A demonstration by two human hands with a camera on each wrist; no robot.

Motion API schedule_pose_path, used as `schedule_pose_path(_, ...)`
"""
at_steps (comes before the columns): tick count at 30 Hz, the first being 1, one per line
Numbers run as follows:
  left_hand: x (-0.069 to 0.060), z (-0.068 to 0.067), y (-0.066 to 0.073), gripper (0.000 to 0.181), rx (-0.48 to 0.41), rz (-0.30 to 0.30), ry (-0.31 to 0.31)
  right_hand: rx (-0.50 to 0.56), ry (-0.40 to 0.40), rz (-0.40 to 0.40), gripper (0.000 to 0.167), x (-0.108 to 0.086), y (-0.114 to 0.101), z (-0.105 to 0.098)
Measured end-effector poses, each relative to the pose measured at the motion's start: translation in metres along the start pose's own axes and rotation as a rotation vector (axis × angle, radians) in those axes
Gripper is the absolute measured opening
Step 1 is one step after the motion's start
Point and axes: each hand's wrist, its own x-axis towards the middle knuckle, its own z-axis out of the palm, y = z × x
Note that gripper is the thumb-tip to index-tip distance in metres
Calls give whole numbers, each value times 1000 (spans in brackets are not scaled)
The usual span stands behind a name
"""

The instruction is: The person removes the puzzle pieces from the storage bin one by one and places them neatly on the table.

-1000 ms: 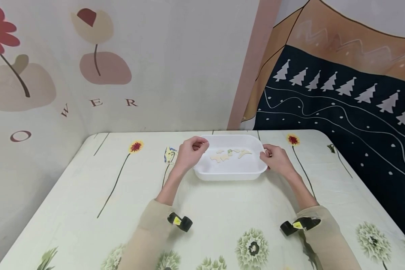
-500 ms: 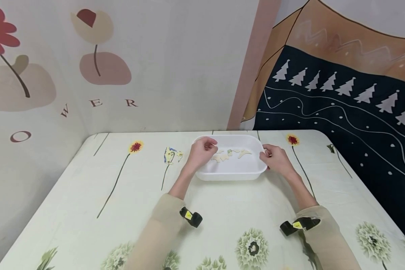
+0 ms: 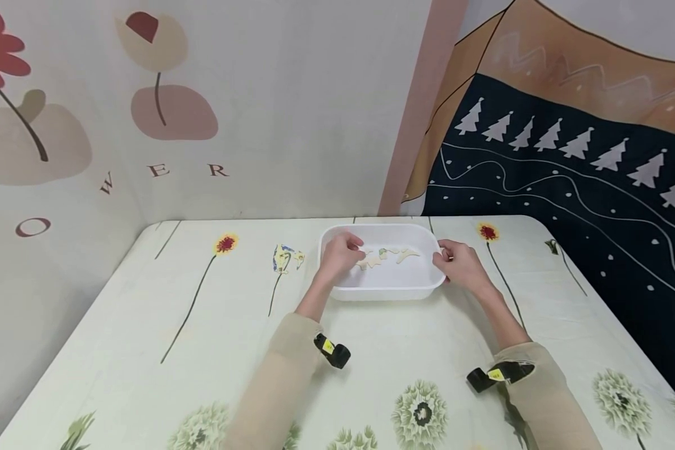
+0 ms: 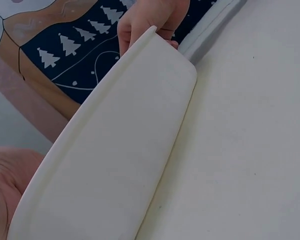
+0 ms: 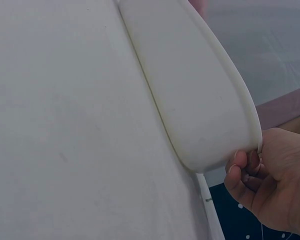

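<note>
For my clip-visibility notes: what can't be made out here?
Head: whether the left hand pinches anything; the hand itself blocks it.
Left wrist: that hand's fingertips, behind the white tray.
Both wrists: flat beige pieces, behind the tray wall.
Head: design on blue-and-yellow pieces, too small.

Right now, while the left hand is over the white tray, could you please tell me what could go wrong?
First, the thin pale pieces lie close together, so the left hand might push or lift several at once.
Second, the right hand grips the rim of the white tray; a tug there could slide or tip it.
Third, the blue-and-yellow patch lies on the tablecloth near the left arm, which may brush it.
</note>
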Motion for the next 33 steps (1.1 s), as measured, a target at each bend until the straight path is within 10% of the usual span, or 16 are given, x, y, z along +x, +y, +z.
schedule_pose_path(19, 3, 9, -6, 33, 189, -27, -54, 1, -1, -6, 43, -2, -1, -2)
schedule_pose_path(33, 4, 6, -5, 13, -8, 86, -1, -8, -8, 20, 45, 0, -2, -1)
